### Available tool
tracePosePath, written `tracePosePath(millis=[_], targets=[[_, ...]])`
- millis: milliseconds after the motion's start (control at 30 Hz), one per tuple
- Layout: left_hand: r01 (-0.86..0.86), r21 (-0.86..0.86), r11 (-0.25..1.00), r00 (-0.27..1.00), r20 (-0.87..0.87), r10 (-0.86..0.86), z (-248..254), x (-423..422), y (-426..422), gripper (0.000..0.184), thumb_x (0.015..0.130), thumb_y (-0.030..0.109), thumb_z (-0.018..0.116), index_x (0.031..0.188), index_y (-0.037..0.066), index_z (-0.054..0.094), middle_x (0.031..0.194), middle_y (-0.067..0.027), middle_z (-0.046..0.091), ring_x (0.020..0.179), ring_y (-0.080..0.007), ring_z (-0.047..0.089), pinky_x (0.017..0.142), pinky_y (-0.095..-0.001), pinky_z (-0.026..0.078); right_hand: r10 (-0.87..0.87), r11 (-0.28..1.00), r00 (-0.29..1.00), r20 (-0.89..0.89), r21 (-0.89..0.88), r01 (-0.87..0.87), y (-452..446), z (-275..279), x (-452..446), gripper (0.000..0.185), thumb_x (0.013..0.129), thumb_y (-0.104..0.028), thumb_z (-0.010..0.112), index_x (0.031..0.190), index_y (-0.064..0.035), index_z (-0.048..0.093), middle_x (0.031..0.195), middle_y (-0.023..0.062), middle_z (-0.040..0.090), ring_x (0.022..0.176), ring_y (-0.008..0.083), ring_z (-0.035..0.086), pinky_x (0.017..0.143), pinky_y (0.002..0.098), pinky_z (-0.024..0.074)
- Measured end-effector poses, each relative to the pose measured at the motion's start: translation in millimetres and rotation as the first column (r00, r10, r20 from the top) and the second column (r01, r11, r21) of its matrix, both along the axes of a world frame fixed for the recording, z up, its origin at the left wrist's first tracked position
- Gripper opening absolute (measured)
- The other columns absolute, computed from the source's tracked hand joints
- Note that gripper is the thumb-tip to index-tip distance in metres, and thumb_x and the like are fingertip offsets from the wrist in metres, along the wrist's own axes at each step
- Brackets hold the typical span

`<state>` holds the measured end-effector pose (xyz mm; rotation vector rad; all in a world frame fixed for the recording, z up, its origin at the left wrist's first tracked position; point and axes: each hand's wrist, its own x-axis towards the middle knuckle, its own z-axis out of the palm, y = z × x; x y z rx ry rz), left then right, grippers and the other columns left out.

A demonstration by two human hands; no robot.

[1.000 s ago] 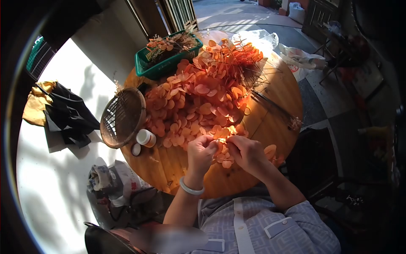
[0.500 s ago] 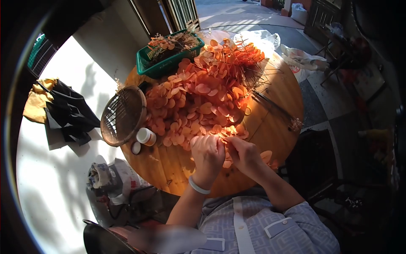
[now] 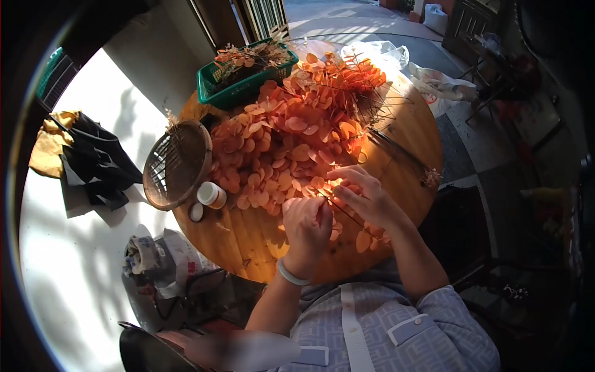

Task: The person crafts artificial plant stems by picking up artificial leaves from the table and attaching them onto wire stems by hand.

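A large heap of orange round-leaved branches [image 3: 285,149] covers the middle of the round wooden table [image 3: 248,248]. At the heap's near edge my left hand [image 3: 307,229], with a pale bangle at the wrist, is closed around the upper end of a thin leafy stem [image 3: 350,216]. This stem slants down to the right, with orange leaves at its lower end. My right hand [image 3: 365,195] is just above and right of it, fingers apart and partly bent, over the leaves. Whether its fingertips touch a leaf is unclear.
A green basket [image 3: 245,87] with dried sprigs stands at the back left. The round woven tray [image 3: 176,164] leans at the left edge, beside a white jar [image 3: 211,195] and its lid [image 3: 196,212]. Dark stems [image 3: 403,152] lie right. Plastic bags [image 3: 378,54] are behind.
My right hand has lifted off the left hand's fingertips and its fingers have spread. The stem with its leaves now shows below it. My left hand has stayed closed, turned slightly.
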<state>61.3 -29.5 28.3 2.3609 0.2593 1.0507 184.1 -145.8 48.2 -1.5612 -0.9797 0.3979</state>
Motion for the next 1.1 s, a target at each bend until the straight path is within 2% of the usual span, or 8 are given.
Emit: tracePosePath(millis=[167,367,400,600,767,867,1000,1100], targets=[[0.127,-0.087,0.988,0.990,-0.043,-0.131,3,-5,-12,0.004,0.081,0.007,0.069,0.081,0.005,0.065,0.070,-0.0096,0.058,0.070,-0.0300,0.058,0.073,-0.0421,0.043,0.103,0.984,0.979,0.174,-0.165,-0.074,0,6,11,0.014,0.091,-0.008,0.066,0.097,0.0038,0.069,0.104,0.0085,0.068,0.094,0.0129,0.063,0.074,0.0261,0.0527],[0.313,-0.175,0.934,0.943,-0.059,-0.327,10,-16,-33,0.003,0.078,0.003,0.069,0.080,0.005,0.069,0.066,-0.0097,0.059,0.065,-0.0289,0.058,0.070,-0.0373,0.043,-0.111,0.962,0.967,-0.229,-0.271,0.046,1,-13,33,0.015,0.091,-0.009,0.067,0.100,0.0022,0.072,0.087,0.0009,0.068,0.080,0.0051,0.060,0.067,0.0205,0.0479],[0.320,-0.192,0.928,0.938,-0.071,-0.338,10,-16,-34,0.003,0.078,0.003,0.069,0.080,0.005,0.069,0.067,-0.0098,0.059,0.065,-0.0290,0.058,0.070,-0.0372,0.043,-0.130,0.985,0.960,-0.249,-0.142,0.097,5,-21,33,0.019,0.086,-0.016,0.069,0.093,0.0009,0.074,0.067,-0.0039,0.060,0.062,0.0021,0.050,0.054,0.0227,0.0401],[0.331,-0.283,0.900,0.922,-0.104,-0.372,14,-15,-40,0.004,0.078,0.003,0.070,0.081,0.004,0.070,0.068,-0.0102,0.060,0.064,-0.0276,0.058,0.070,-0.0369,0.043,-0.150,0.986,0.943,-0.296,-0.113,0.121,-1,-39,40,0.020,0.089,-0.017,0.070,0.093,0.0028,0.073,0.070,-0.0039,0.061,0.063,0.0030,0.052,0.055,0.0221,0.0415],[0.249,-0.468,0.848,0.924,-0.147,-0.352,6,-10,-39,0.001,0.085,0.001,0.070,0.085,0.000,0.071,0.073,-0.0055,0.065,0.067,-0.0153,0.061,0.068,-0.0306,0.047,-0.167,0.980,0.952,-0.257,-0.146,0.132,-11,-27,46,0.024,0.093,-0.011,0.067,0.113,0.0010,0.068,0.096,0.0051,0.068,0.075,0.0075,0.062,0.064,0.0238,0.0521],[0.130,-0.917,0.376,0.911,-0.039,-0.411,17,-1,-23,0.006,0.091,0.004,0.066,0.089,0.000,0.071,0.077,-0.0037,0.069,0.063,-0.0101,0.061,0.056,-0.0257,0.047,-0.186,0.983,0.958,0.219,0.048,0.180,-22,-8,37,0.041,0.089,-0.006,0.068,0.128,-0.0042,0.059,0.120,0.0141,0.064,0.085,0.0215,0.068,0.074,0.0321,0.0561],[0.158,-0.986,-0.055,0.855,0.164,-0.491,36,18,4,0.012,0.097,0.008,0.061,0.104,-0.001,0.066,0.091,-0.0050,0.069,0.076,-0.0119,0.067,0.073,-0.0236,0.055,-0.016,0.995,0.806,0.591,0.089,-0.045,-25,4,42,0.035,0.079,-0.008,0.075,0.114,-0.0083,0.067,0.115,0.0125,0.066,0.095,0.0356,0.067,0.079,0.0404,0.0562],[0.299,-0.954,-0.022,0.839,0.273,-0.470,42,37,10,0.016,0.097,0.008,0.062,0.110,0.000,0.065,0.096,-0.0056,0.069,0.078,-0.0105,0.067,0.076,-0.0251,0.056,0.024,1.000,0.801,0.598,-0.022,-0.014,-27,0,67,0.024,0.081,-0.011,0.074,0.105,-0.0090,0.069,0.101,0.0107,0.069,0.090,0.0340,0.069,0.075,0.0400,0.0561]])
